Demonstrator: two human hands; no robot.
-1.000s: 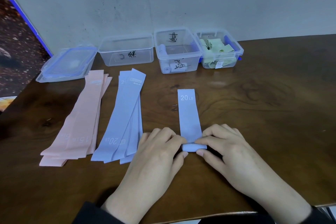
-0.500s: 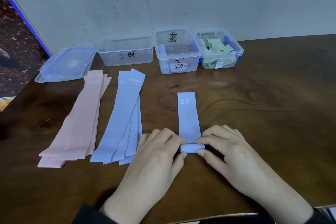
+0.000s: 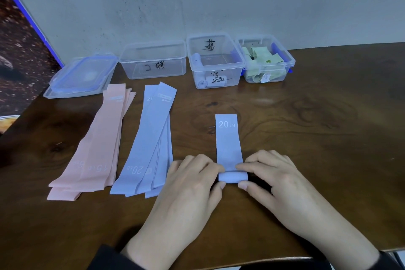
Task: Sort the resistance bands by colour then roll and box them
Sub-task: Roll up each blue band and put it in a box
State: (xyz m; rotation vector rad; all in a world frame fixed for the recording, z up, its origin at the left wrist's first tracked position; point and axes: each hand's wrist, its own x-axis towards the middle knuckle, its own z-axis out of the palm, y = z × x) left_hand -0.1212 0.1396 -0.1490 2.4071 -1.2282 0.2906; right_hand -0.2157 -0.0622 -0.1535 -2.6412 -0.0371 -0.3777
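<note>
A blue "20 LB" band (image 3: 228, 140) lies lengthwise on the brown table (image 3: 306, 138), its near end wound into a small roll. My left hand (image 3: 192, 184) pinches the roll's left end and my right hand (image 3: 271, 180) pinches its right end. To the left lies a stack of several flat blue bands (image 3: 149, 138), and beyond it a stack of pink bands (image 3: 98, 140). At the back stand three clear boxes: an empty one (image 3: 153, 59), one with rolled blue bands (image 3: 215, 61), one with green bands (image 3: 266, 59).
Clear lids with blue rims (image 3: 81, 76) are stacked at the back left by the table's corner. A grey wall (image 3: 197, 2) runs right behind the boxes. The table's left edge (image 3: 19, 120) slants toward me, and its near edge lies under my wrists.
The roll has grown a little and the flat part of the band has shortened, its far end drawing closer to my hands. Both hands stayed on the roll.
</note>
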